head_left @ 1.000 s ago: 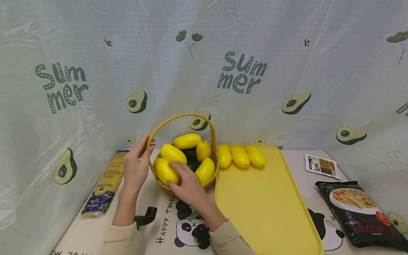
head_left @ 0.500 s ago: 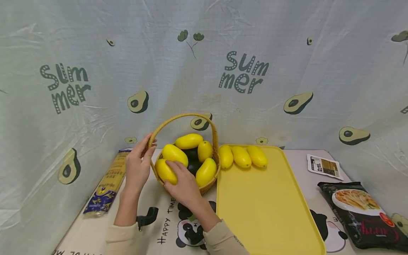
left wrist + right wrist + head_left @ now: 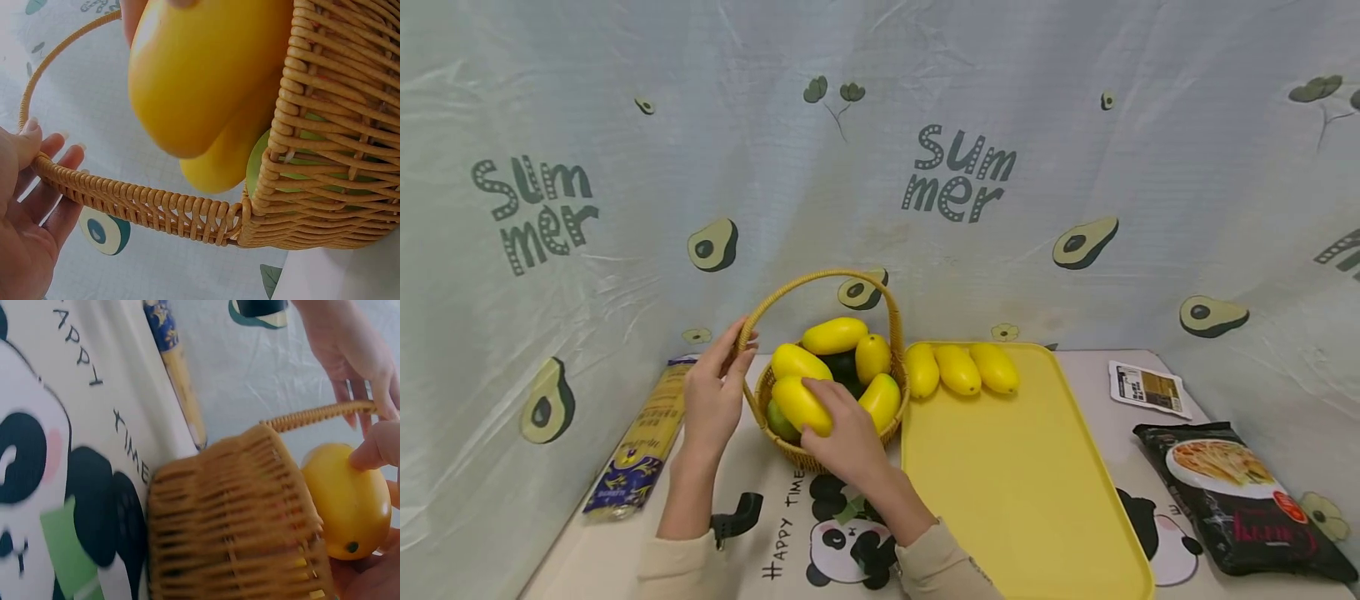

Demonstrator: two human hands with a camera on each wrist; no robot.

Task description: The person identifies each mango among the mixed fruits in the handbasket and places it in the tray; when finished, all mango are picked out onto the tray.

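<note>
The yellow fruit is in our right hand, over the near left part of the basket's mouth and in front of our left hand. That right hand reaches in slantwise from the near side, back up, thumb against one side of the fruit and fingers against the other, spread just as far as its girth. Under it we see a green fruit; whether the two touch, we cannot tell.

Our left hand stands nearly upright on a steep forearm, just left of the basket. It holds the left side of the handle in a light grip, thumb in front and gently bent fingers behind, a little apart from one another.

Beyond our right hand, four more yellow fruits lie in the basket around a dark one. To the right of that hand is a yellow tray, with three yellow fruits side by side at its far left corner. Left of our left hand, a long pasta packet lies on the counter; well right of both hands are a small sachet and a black packet.
</note>
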